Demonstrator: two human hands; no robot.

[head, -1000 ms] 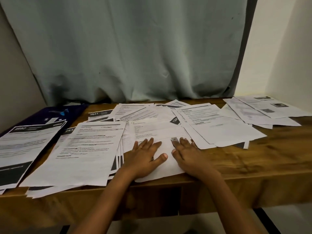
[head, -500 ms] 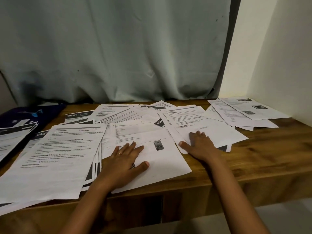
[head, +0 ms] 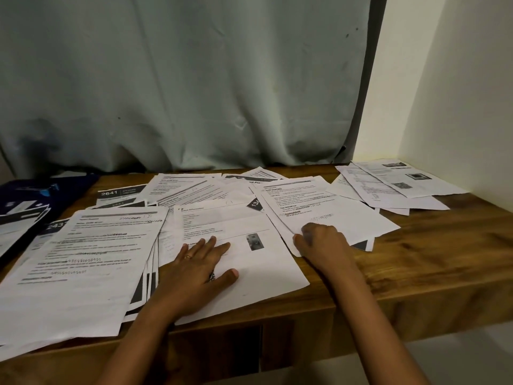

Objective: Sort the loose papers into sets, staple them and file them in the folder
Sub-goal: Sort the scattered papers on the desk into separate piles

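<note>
- The left hand [head: 198, 269] lies flat, fingers spread, palm down on the photo sheet [head: 241, 245] at the front middle of the desk [head: 433, 262].
- That hand wears a ring on one finger and another at the base of the thumb side.
- The photo sheet carries a small portrait print near its middle and lines of text at the top; its near edge reaches the desk's front edge.
- The right hand [head: 323, 243] is curled, fingers bent in at the near corner of the text sheet [head: 319, 207]; it seems to pinch that corner, though the grip itself is hidden by the knuckles.
- The text sheet lies tilted, just right of the photo sheet and overlapping other pages under it.
- A left stack [head: 83, 262] of printed pages fans out at the front left, touching the photo sheet's left edge.
- More loose papers [head: 194, 187] lie scattered behind, some with dark header bars and white numbers.
- A right pile [head: 394, 184] of sheets with small pictures sits at the far right corner, near the wall [head: 458, 93].
- A dark folder [head: 25, 195] lies at the far left of the desk, partly under papers.
- A grey-green curtain [head: 180, 79] hangs behind the desk.
</note>
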